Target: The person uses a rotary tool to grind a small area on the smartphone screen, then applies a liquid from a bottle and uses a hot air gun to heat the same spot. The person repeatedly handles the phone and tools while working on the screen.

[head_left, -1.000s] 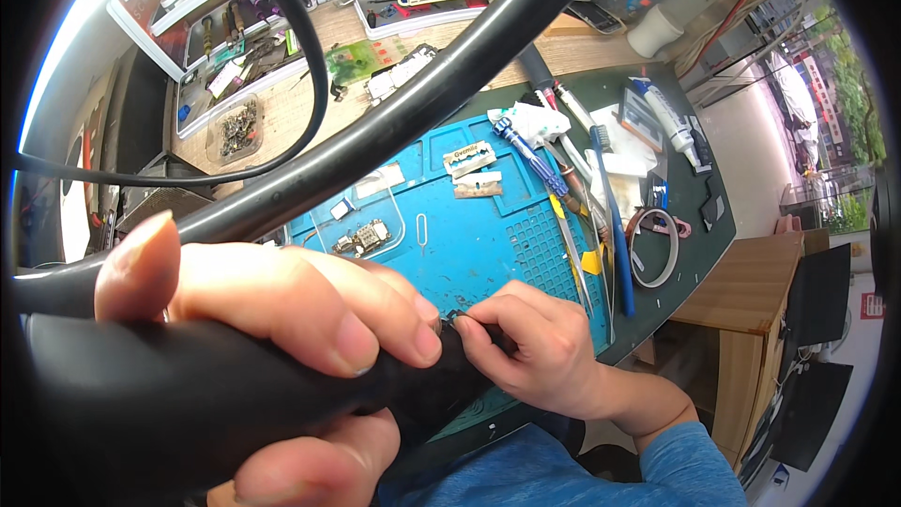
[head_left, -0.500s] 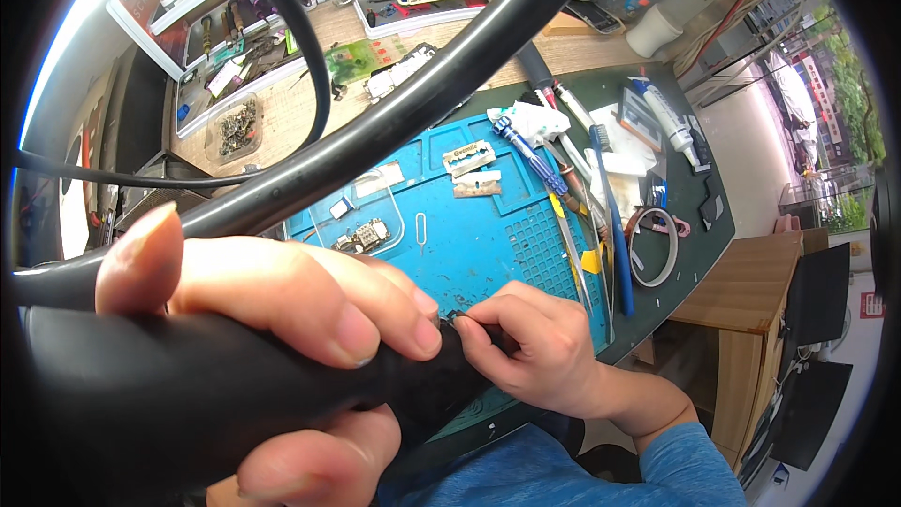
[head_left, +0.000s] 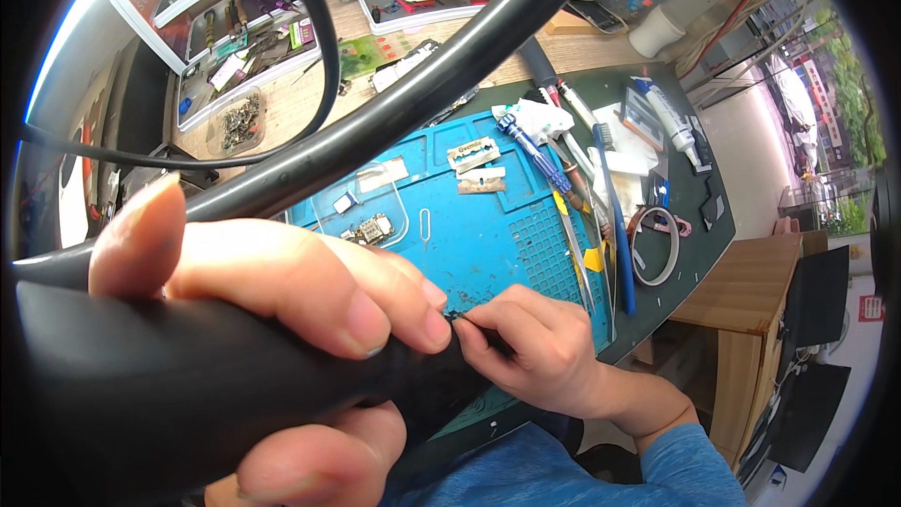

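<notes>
Close to the camera, my left hand [head_left: 272, 282] is wrapped round a thick black cylinder [head_left: 188, 385] that looks like a tool's handle; its far end is hidden behind my fingers. Just right of those fingertips, my right hand [head_left: 540, 343] is closed in a pinch at the cylinder's right end. A tiny dark piece shows at the pinching fingertips, too small to name. Both hands are over the near part of a blue work mat [head_left: 460, 263]. Beyond them lie a SIM eject pin [head_left: 425, 225], two razor blades [head_left: 477, 167] and a clear tray [head_left: 361, 211] with small parts.
A thick black hose [head_left: 404, 99] and a thinner cable cross above the bench. To the right lie a screwdriver [head_left: 535, 155], a blue brush [head_left: 615, 225], tweezers, a tape roll [head_left: 654, 246] and a white tube [head_left: 671, 117]. Tool bins [head_left: 422, 14] stand at the back.
The bench has shifted slightly right and down in view. My left fingertips sit slightly further right. Both hands keep their grips.
</notes>
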Tool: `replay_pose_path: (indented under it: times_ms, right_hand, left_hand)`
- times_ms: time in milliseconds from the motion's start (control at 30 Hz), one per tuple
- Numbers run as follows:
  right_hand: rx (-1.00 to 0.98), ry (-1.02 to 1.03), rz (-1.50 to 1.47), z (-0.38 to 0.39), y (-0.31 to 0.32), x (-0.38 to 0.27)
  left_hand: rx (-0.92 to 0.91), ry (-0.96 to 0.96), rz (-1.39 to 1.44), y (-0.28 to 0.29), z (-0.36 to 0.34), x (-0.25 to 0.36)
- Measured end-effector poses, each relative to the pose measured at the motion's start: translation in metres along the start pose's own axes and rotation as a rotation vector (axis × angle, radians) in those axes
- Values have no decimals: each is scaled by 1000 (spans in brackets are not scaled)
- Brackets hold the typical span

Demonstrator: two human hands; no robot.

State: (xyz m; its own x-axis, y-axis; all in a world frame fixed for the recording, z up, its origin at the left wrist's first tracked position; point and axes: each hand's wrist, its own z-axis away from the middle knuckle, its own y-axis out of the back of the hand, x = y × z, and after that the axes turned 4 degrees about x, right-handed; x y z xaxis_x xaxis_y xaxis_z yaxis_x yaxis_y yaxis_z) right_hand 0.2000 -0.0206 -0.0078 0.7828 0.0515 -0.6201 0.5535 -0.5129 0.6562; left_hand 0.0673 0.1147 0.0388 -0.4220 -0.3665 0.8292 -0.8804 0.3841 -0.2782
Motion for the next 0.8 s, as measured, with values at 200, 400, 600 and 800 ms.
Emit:
replay_pose_path:
  times_ms: [200,400,600,800]
  right_hand:
    - [-33,-73,-20,1,2,3]
    - [-74,-134,-27,-4,6,-3]
    - [-103,-178,-28,-4,7,-5]
    - [-72,-135,-48,-5,7,-1]
  left_hand:
    - [-35,-15,48,0,-2,-6]
    - [12,39,-27,-4,-2,6]
    - [39,81,-59,-6,-2,8]
    - [30,62,-57,-7,-4,6]
